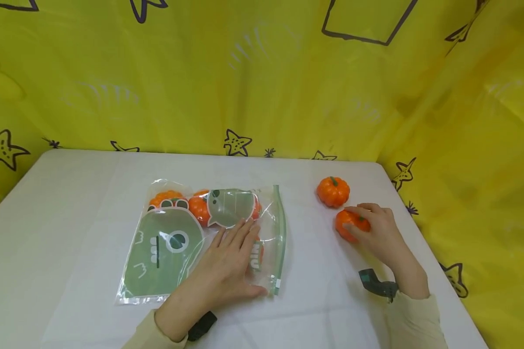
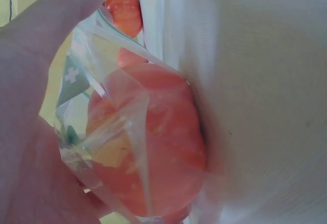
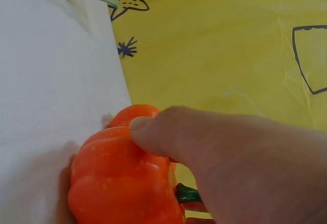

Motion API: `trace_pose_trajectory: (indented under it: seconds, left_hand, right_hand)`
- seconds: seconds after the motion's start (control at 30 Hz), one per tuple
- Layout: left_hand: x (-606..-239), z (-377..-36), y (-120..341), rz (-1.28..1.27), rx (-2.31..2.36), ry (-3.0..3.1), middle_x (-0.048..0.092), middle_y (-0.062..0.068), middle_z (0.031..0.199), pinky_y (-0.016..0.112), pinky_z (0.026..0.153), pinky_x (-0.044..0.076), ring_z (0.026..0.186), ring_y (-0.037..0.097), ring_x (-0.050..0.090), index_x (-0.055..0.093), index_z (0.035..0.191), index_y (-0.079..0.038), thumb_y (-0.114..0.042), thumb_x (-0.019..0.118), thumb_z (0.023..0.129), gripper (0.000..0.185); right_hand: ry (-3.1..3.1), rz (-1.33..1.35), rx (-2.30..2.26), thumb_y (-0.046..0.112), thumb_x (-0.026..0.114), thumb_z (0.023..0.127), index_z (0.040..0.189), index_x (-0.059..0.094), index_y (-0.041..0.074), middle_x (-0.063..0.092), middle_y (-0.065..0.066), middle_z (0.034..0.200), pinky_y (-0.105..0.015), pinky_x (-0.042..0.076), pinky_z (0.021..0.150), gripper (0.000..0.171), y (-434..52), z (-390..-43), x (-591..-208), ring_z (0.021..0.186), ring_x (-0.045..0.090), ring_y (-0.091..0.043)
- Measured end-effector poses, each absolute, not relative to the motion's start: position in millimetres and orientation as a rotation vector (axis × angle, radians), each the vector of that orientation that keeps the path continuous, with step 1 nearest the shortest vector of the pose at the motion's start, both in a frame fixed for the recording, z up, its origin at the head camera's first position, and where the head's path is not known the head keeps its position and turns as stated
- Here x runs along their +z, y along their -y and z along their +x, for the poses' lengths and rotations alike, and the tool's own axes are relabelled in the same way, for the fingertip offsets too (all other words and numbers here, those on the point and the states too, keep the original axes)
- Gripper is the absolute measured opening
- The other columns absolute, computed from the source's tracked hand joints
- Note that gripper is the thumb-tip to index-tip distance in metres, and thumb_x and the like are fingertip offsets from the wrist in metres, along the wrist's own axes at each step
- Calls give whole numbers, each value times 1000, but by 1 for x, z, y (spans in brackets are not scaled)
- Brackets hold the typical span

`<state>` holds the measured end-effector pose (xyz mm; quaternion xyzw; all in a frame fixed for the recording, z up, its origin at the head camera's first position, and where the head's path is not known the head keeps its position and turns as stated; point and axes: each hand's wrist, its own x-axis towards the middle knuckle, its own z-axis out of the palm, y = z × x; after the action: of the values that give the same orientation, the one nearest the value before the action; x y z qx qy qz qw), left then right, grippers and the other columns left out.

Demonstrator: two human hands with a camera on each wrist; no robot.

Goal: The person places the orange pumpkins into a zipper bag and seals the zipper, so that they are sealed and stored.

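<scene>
A clear zip bag (image 1: pixel 192 242) printed with green dinosaur shapes lies flat on the white table (image 1: pixel 70 213), with several small orange pumpkins (image 1: pixel 199 207) inside it. My left hand (image 1: pixel 227 264) rests flat on the bag, fingers straight; in the left wrist view a bagged pumpkin (image 2: pixel 153 142) bulges under the plastic beside my palm. My right hand (image 1: pixel 375 232) grips a loose orange pumpkin (image 1: pixel 347 224) on the table to the bag's right; its green stem (image 3: pixel 186 193) shows in the right wrist view. Another loose pumpkin (image 1: pixel 333 191) sits just beyond it.
A yellow cloth with dark star drawings (image 1: pixel 262 77) hangs behind the table and along its right side. The table's right edge (image 1: pixel 423 232) runs close to my right hand. The bag's green zip strip (image 1: pixel 280 237) faces the loose pumpkins.
</scene>
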<state>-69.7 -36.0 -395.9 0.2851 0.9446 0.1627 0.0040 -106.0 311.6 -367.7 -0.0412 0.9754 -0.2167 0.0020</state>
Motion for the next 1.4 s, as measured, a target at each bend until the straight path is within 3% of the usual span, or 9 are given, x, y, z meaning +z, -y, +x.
trace_pose_trajectory:
  seconds: [0.27, 0.5, 0.77, 1.17, 1.4]
  left_hand:
    - [-397, -69, 35, 895, 510, -2962, 32, 10, 161, 56, 119, 28, 149, 31, 30, 28, 153, -8, -72, 78, 64, 121]
    - [-396, -69, 34, 894, 504, -2952, 31, 10, 161, 57, 118, 28, 149, 30, 29, 28, 153, -8, -72, 77, 64, 121]
    - [-396, -68, 35, 896, 516, -2957, 33, 10, 160, 57, 118, 28, 149, 30, 30, 29, 153, -9, -72, 78, 63, 120]
    - [-396, -69, 35, 891, 494, -2962, 32, 10, 161, 57, 119, 28, 149, 31, 30, 29, 153, -9, -72, 77, 64, 119]
    - [-396, -69, 36, 909, 492, -2970, 32, 11, 161, 57, 118, 29, 149, 31, 31, 30, 152, -8, -73, 76, 64, 119]
  right_hand:
    - [-2965, -225, -736, 8, 64, 89, 136, 55, 0, 40, -28, 149, -70, 33, 106, 49, -316, -105, -370, 132, 36, -51]
    - [-2978, -284, -751, 15, 71, 89, 131, 59, 1, 54, -27, 133, -65, 39, 101, 46, -314, -104, -369, 120, 46, -47]
    - [-2895, -246, -736, 19, 69, 89, 141, 49, 1, 43, -25, 147, -67, 38, 105, 58, -312, -100, -366, 127, 43, -45]
    - [-2924, -284, -752, 20, 72, 90, 138, 54, 5, 53, -22, 139, -61, 45, 102, 53, -310, -100, -368, 121, 51, -39]
    - [-2871, -266, -702, 27, 71, 91, 141, 52, 4, 54, -22, 138, -58, 49, 97, 58, -306, -101, -365, 116, 55, -37]
